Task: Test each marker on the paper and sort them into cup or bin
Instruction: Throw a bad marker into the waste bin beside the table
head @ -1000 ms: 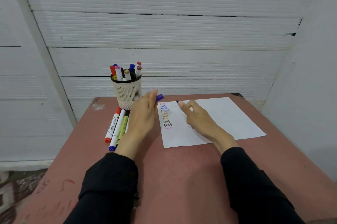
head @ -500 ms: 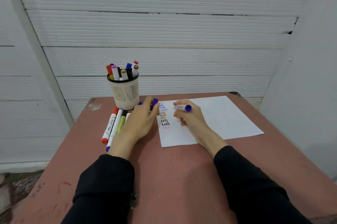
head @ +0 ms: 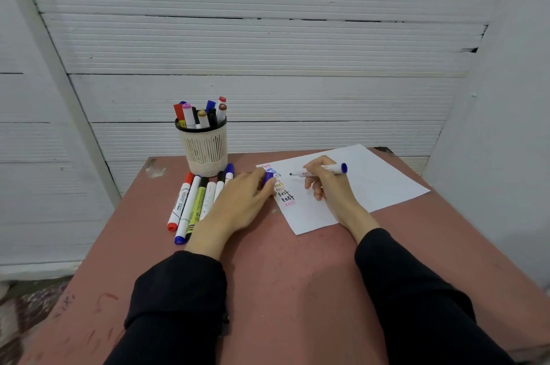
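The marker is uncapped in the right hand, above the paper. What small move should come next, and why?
Probably lower the tip onto the paper and write a short mark. The right hand holds the uncapped marker over bare paper beside the column of test words, and the left hand holds its purple cap.

Desk [head: 297, 290]: reddish-pink top, scuffed, with dark specks, a few red scribbles near the front-left corner and a chipped whitish patch [head: 155, 169] at the back-left corner. Wall [head: 268, 46] behind: white ribbed panels stacked in horizontal courses, dark gaps at the seams, a broken edge on the right. Plain white side panel [head: 506, 126] on the right. Patterned floor [head: 20, 305] visible lower left, below the desk edge.
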Motion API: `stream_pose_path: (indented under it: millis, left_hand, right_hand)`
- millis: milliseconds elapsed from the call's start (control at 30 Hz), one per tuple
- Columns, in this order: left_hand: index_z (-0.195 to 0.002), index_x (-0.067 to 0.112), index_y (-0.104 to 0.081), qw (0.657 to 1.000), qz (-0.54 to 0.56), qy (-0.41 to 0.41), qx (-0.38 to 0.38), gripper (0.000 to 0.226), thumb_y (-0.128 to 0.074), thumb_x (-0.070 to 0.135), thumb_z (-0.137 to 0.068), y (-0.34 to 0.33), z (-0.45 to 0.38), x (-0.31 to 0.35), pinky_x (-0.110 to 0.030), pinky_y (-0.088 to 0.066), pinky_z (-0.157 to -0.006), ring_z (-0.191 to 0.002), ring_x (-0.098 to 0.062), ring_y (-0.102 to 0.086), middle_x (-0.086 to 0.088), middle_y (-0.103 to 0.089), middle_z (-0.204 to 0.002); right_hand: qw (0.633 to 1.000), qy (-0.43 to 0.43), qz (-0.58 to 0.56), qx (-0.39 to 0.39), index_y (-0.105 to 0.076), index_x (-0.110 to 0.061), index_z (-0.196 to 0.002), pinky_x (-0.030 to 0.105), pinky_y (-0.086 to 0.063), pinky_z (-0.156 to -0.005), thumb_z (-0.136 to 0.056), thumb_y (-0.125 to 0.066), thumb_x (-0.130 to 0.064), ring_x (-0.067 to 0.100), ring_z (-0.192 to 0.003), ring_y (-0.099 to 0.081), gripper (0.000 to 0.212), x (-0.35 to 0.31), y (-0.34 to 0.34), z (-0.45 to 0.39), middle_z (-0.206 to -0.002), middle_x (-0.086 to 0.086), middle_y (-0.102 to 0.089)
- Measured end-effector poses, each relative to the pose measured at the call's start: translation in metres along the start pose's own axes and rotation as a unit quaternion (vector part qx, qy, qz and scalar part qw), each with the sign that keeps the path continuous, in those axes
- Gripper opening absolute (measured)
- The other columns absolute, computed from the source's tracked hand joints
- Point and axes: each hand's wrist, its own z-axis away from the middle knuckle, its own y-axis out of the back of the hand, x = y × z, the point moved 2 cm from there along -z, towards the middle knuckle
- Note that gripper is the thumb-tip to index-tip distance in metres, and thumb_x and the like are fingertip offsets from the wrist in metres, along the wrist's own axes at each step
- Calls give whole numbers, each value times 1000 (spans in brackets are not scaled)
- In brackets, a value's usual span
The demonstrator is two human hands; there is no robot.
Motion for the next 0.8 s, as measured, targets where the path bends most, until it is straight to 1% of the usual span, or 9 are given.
stream_pose_path:
  millis: [33,100,167,267,400,467,600,700,800]
  left_hand:
    - [-79,23,-42,1000,-1,0,-1,37,-28,53,-97,-1,0,0,-41,-45,-78,-92,-16,-53,6,-70,-94]
    - [-78,25,-41,1000,-1,3,-2,36,-29,52,-97,-2,-1,-3,-39,-44,-77,-91,-15,-54,6,-70,-96]
    - [-78,25,-43,1000,1,7,1,36,-29,52,-97,-2,-1,-3,-39,-45,-75,-89,-16,-55,6,-70,-96]
    - [-76,26,-40,1000,4,9,-1,36,-29,53,-97,-1,-1,-2,-41,-46,-75,-87,-17,-56,7,-71,-95]
    - [-77,24,-40,1000,-1,8,-1,39,-27,55,-95,0,0,-1,-44,-46,-75,-86,-17,-56,5,-71,-92]
    - [-79,21,-44,1000,0,8,-1,40,-28,54,-95,1,0,0,-44,-47,-75,-85,-17,-57,5,-71,-91]
    - [-78,21,-44,1000,7,7,3,38,-32,52,-97,2,1,2,-44,-47,-75,-86,-16,-59,5,-72,-90]
    - [-74,23,-39,999,36,10,0,35,-36,47,-99,3,3,5,-45,-48,-74,-84,-16,-61,6,-73,-88]
    - [-73,24,-39,998,62,15,4,33,-39,44,-99,5,4,7,-45,-49,-75,-83,-17,-62,5,-73,-85]
  right_hand:
    - [1000,8,14,-2,-54,-11,-78,19,-31,-44,-95,-60,-23,9,-44,-42,22,0,-1,1,-60,8,-59]
    - [999,21,37,0,-47,-12,-63,16,-32,-42,-92,-64,-29,6,-38,-43,38,1,-2,2,-52,6,-56]
    - [999,15,38,3,-38,-13,-53,19,-29,-37,-92,-63,-18,9,-32,-37,46,3,-2,2,-42,0,-48]
    - [998,4,62,-13,-33,-14,-52,20,-25,-38,-89,-56,-5,11,-29,-32,44,8,-2,0,-39,-2,-42]
    - [996,16,82,-30,-37,-15,-51,19,-32,-43,-90,-57,-8,12,-32,-39,44,11,-4,0,-42,8,-43]
    - [996,16,80,-33,-37,-15,-50,21,-35,-47,-88,-57,-6,13,-32,-39,44,12,-5,-1,-43,8,-43]
    - [996,15,75,-41,-34,-14,-52,21,-28,-41,-89,-56,-4,12,-29,-37,44,11,-5,0,-48,9,-44]
    - [996,15,80,-40,-36,-13,-52,19,-29,-40,-90,-57,-6,11,-30,-38,44,9,-5,3,-39,1,-46]
    - [997,16,67,-18,-35,-13,-51,22,-26,-41,-88,-54,-1,10,-29,-34,43,8,-4,2,-39,-6,-47]
